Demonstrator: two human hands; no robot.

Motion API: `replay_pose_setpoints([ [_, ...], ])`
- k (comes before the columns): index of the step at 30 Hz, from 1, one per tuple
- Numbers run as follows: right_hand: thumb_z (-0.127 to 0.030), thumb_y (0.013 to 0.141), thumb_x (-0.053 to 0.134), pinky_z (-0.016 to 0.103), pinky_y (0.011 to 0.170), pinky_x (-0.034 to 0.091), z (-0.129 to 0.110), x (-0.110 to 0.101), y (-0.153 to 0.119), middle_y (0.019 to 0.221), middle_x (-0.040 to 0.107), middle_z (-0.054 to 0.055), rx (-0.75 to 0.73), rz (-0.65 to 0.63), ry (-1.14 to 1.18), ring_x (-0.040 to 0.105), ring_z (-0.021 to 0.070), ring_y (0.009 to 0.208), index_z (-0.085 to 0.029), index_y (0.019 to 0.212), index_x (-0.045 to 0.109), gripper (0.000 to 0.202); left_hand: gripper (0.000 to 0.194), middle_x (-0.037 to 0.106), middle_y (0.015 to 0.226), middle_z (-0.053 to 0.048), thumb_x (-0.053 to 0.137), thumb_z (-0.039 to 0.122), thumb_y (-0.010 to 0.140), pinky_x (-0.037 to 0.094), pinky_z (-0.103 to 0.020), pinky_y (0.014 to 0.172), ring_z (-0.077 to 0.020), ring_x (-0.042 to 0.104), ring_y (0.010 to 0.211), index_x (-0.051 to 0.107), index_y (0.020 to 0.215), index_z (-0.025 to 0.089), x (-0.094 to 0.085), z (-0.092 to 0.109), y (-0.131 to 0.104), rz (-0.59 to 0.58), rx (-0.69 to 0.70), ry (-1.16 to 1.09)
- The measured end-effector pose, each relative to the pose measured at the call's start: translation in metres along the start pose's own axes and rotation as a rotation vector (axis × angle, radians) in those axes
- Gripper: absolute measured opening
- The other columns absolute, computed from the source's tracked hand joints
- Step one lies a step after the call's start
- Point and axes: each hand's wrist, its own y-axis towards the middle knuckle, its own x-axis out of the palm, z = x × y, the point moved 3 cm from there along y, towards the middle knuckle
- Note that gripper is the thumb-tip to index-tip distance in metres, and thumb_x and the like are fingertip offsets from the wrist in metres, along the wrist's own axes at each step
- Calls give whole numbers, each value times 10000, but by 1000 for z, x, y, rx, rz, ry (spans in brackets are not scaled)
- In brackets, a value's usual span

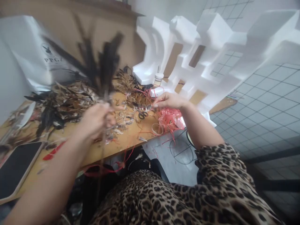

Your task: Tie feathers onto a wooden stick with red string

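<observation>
My left hand [100, 120] is closed around the base of a bunch of long dark feathers [104, 65]. The feathers fan upward and are smeared by motion. A thin blurred stick-like line runs down below that hand. On the right, my right hand [170, 101] has its fingers pinched together over the table; what is between them I cannot make out. Just below it lies a tangle of red plastic string [170, 118]. Scissors [142, 115] lie to the left of its fingertips, only their black handles plain. Brown feathers [142, 100] lie behind the scissors.
A large pile of brown and black feathers [67, 103] covers the table's left side. A phone [20, 168] lies at the near left edge. A silver bag [30, 56] stands behind. White foam packing [185, 59] and a small lidded jar [158, 79] stand at the back right.
</observation>
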Motion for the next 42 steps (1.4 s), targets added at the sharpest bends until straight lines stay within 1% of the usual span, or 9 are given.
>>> replay_pose_setpoints([
  [2,-460,707,705,253,629,396,-5,17,14,662,627,-9,-47,-26,12,497,87,623,-153,823,721,329,113,698,834,-94,523,234,890,396,-175,354,-82,544,407,502,834,139,42,-15,11,-112,-32,-11],
  [5,-495,726,683,246,633,403,-2,28,22,659,618,-16,-88,-16,93,502,83,624,-159,839,719,356,126,658,731,-89,524,240,889,395,-172,376,-106,574,451,496,833,131,72,-36,24,-225,-125,-76],
  [12,-452,692,727,254,752,469,29,18,10,852,711,41,4,73,396,605,107,767,-170,884,726,341,251,458,560,34,618,253,832,226,-122,354,-47,392,388,396,747,172,52,-44,42,-258,-155,-252],
  [19,-345,633,759,264,716,456,45,3,9,739,695,19,62,-2,82,581,102,687,-147,776,724,248,303,398,560,55,623,228,830,201,-114,360,-17,327,373,352,704,174,34,-45,49,-249,-132,-271],
  [23,-319,654,732,285,711,439,69,-47,-7,733,680,33,188,239,-165,566,127,686,-146,747,720,196,274,357,531,65,552,186,870,186,-105,353,-9,295,356,350,687,167,4,-44,53,-147,-126,-261],
  [30,-193,764,554,449,850,404,113,-129,-46,1025,646,172,675,999,-764,568,308,987,-141,982,706,270,233,355,551,64,526,155,885,212,-113,354,-13,317,365,373,709,167,-23,-37,59,-122,-117,-337],
  [34,-143,710,591,467,944,384,94,-94,-20,1237,562,188,521,910,-633,506,318,1131,-141,1224,587,515,253,343,558,66,563,173,866,210,-114,352,-13,300,362,371,702,169,-17,-38,58,-150,-146,-349],
  [38,-259,745,637,391,994,405,36,-9,18,1204,608,120,-8,537,-216,552,240,1099,-147,1150,617,421,267,339,557,66,581,181,856,214,-113,355,-10,299,363,370,693,165,-13,-37,57,-173,-153,-327],
  [42,-342,704,710,367,951,449,-5,69,41,1133,643,88,-187,197,170,586,196,1031,-171,1079,631,420,253,353,553,60,566,177,861,213,-113,358,-7,301,364,381,689,158,-10,-35,52,-199,-120,-291],
])
